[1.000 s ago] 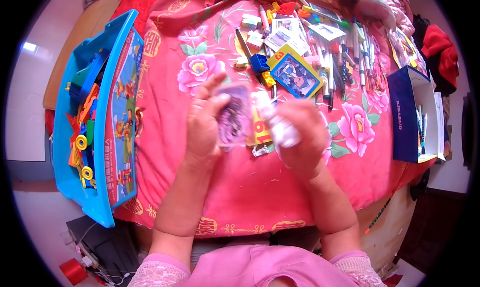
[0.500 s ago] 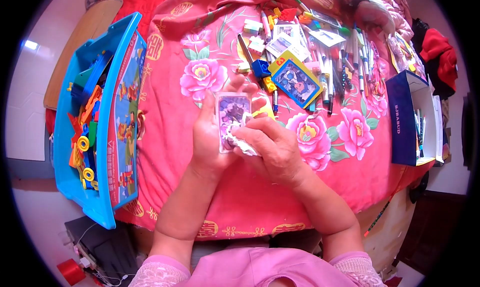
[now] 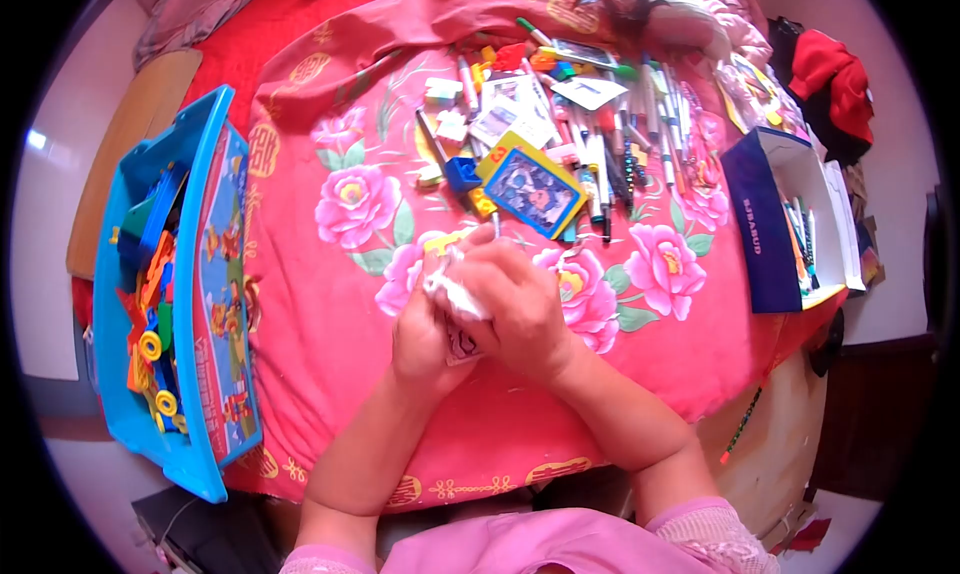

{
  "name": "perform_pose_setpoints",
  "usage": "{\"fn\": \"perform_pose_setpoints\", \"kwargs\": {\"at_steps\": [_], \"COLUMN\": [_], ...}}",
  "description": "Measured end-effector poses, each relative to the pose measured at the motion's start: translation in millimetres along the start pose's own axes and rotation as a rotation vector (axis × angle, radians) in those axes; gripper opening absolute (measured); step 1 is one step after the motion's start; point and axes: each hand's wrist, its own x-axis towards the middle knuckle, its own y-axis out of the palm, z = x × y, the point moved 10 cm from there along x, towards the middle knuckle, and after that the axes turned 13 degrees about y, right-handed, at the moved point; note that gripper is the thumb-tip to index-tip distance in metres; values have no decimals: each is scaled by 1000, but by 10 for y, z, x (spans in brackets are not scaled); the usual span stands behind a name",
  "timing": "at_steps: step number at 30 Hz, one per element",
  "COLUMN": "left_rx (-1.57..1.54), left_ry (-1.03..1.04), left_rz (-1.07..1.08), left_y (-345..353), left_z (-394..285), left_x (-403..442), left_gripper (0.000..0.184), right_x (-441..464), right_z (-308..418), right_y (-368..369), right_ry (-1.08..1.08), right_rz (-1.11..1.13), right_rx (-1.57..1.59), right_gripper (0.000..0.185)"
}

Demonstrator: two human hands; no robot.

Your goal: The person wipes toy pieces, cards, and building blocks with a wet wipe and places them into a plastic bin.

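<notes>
My left hand (image 3: 420, 339) holds a small picture card (image 3: 463, 345), mostly hidden now, with a patterned corner showing near the palm. Over it, my right hand (image 3: 525, 309) is closed on a crumpled white tissue (image 3: 455, 296) pressed against the card's face. Just beyond both hands lies a yellow-edged card (image 3: 535, 189) with a blue inner border. Touching its left side are a dark blue toy block (image 3: 463, 174) and a yellow block (image 3: 482, 203).
At left stands a blue bin (image 3: 215, 394) of toy parts. Pens (image 3: 650, 104), cards and blocks lie heaped at the back of the flowered red cloth (image 3: 330, 374). A dark blue box (image 3: 765, 234) holding pens sits at right.
My right hand and the tissue have moved up across the card, covering most of it. The whole view has shifted, so the bed items appear further left.
</notes>
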Motion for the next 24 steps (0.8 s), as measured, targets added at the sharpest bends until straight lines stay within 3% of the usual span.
{"fn": "perform_pose_setpoints", "kwargs": {"at_steps": [5, 6, 9, 12, 14, 16, 20, 24], "left_rx": [-195, 74, -83, -39, -150, -141, -61, -58], "left_ry": [6, 26, 89, 77, -60, -59, -53, 58], "left_rz": [127, -125, -20, -36, -51, -57, 21, -76], "left_y": [-10, -186, -194, -98, -53, -112, -276, -226], "left_z": [44, -37, -292, -256, -12, 51, -23, -211], "left_x": [-6, 31, 158, 136, 29, 12, 29, 77], "left_gripper": [44, 46, 51, 53, 49, 46, 43, 34], "right_x": [60, 37, -152, -143, -6, 86, 60, -17], "right_z": [-175, -47, 155, 101, -100, -170, -140, 90], "right_y": [-43, 12, 265, 251, 78, -132, -191, -136], "right_ry": [65, 32, 37, 15, 72, 122, 63, -22], "right_rz": [-57, -17, 217, 209, 58, -32, -64, 67], "right_rx": [-118, -105, 7, -47, -128, -135, -37, 166], "right_gripper": [23, 22, 21, 18, 17, 19, 23, 31]}}
